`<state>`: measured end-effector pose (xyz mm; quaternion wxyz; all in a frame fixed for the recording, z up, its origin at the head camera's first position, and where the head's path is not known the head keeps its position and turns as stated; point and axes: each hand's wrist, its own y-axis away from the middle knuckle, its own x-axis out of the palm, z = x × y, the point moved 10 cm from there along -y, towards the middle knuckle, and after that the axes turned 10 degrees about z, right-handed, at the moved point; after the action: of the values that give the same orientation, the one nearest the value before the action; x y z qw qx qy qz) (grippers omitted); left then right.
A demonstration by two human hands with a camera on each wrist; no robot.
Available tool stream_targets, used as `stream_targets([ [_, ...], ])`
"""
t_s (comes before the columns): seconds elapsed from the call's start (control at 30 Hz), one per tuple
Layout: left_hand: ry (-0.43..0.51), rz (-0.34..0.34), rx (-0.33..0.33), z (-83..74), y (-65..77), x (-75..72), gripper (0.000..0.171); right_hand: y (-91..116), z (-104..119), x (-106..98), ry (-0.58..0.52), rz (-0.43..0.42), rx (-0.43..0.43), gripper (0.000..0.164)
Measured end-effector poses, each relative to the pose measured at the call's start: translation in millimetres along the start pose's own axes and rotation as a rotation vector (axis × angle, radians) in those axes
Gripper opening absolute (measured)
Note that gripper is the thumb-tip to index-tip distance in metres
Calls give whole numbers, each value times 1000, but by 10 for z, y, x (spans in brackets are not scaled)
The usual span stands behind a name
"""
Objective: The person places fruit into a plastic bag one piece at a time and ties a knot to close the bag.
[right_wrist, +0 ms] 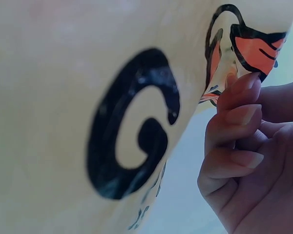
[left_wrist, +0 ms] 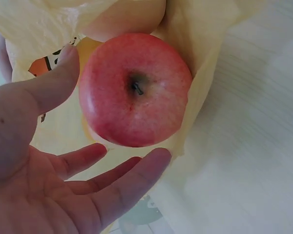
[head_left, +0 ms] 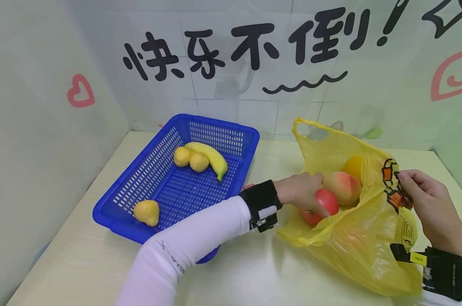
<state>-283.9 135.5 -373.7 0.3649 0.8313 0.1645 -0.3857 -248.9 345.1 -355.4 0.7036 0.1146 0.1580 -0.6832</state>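
"Where's the red apple (head_left: 328, 200)?"
"At the mouth of the yellow bag (head_left: 384, 263), beside a peach (head_left: 343, 187)."
"And the left hand (head_left: 301, 190)?"
"Fingers (left_wrist: 132, 190) spread apart around the apple; I can't quite tell whether they touch it."
"The right hand (head_left: 431, 204)?"
"Pinching the bag's edge."
"Further out?"
"A blue basket (head_left: 185, 191) on the surface (head_left: 254, 276), holding a banana (head_left: 213, 157)."

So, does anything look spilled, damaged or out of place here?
Nothing stands out: the visible fruit lies in the blue basket or yellow bag, which the right hand pinches; I see no spill or tear.
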Motion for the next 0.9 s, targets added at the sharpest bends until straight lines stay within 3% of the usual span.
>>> stream_targets([
  [0.23,-54,-60,2,-22,145,-114,62,-3,18,10,13,11,-20,20],
  [0.4,-37,-121,38,2,333,-352,58,-2,25,22,-40,19,-43,19],
  [0.63,23,-202,26,260,631,-675,48,-8,34,21,-62,21,-57,19],
  [0.9,78,-286,-11,502,814,-846,45,2,29,24,-77,31,-68,17],
])
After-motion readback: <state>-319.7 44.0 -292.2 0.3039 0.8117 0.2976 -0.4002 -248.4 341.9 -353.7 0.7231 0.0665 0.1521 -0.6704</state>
